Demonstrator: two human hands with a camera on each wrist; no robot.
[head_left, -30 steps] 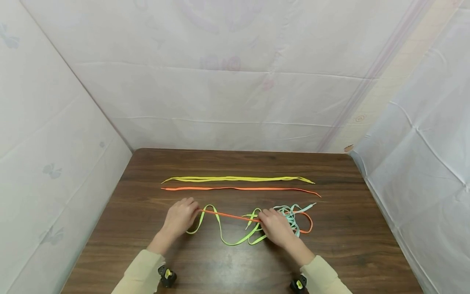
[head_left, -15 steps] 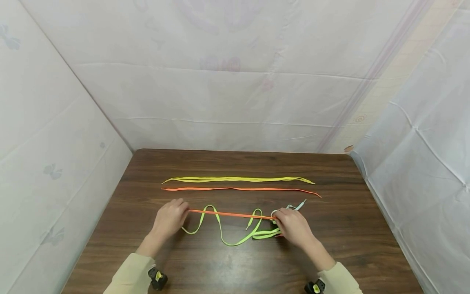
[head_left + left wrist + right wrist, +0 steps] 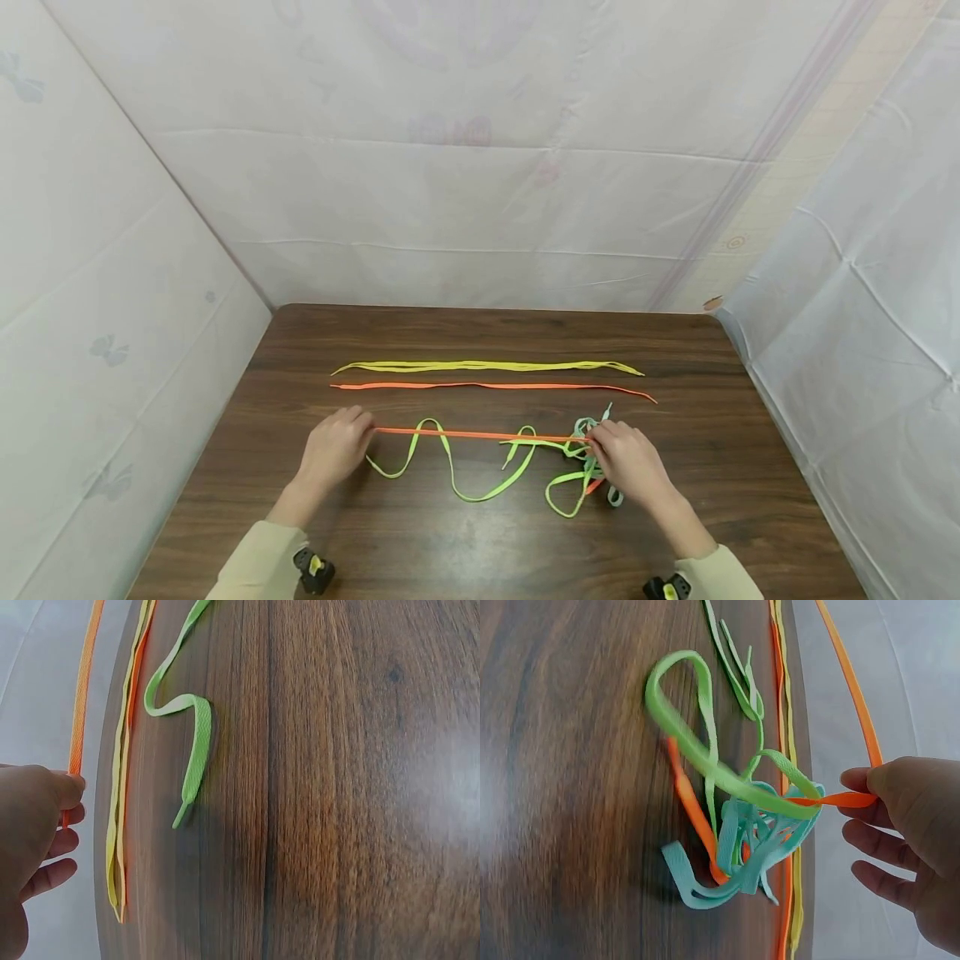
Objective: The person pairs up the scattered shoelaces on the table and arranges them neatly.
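An orange shoelace (image 3: 465, 434) is stretched nearly straight between both hands above the table. My left hand (image 3: 335, 446) pinches its left end between thumb and forefinger, the tip poking out below in the left wrist view. With thumb and finger, my right hand (image 3: 633, 462) pinches the same lace farther along. From there the lace runs into a tangle of mint-green lace (image 3: 742, 870) and light-green lace (image 3: 682, 742), which hangs beside the right fingers; an orange end (image 3: 694, 814) dangles from it. The light-green lace (image 3: 480, 498) trails in waves leftward over the table, its tip (image 3: 180, 814) near the left hand.
Farther back on the brown wooden table (image 3: 480, 550), yellow laces (image 3: 480, 365) lie straight side to side. Another orange lace (image 3: 480, 385) lies parallel just in front of them. White sheeting (image 3: 480, 192) encloses the back and sides of the table.
Both hands have moved apart, left hand leftward and right hand rightward, so a longer stretch of orange lace shows between them. The tangle has shifted and tightened beside the right hand.
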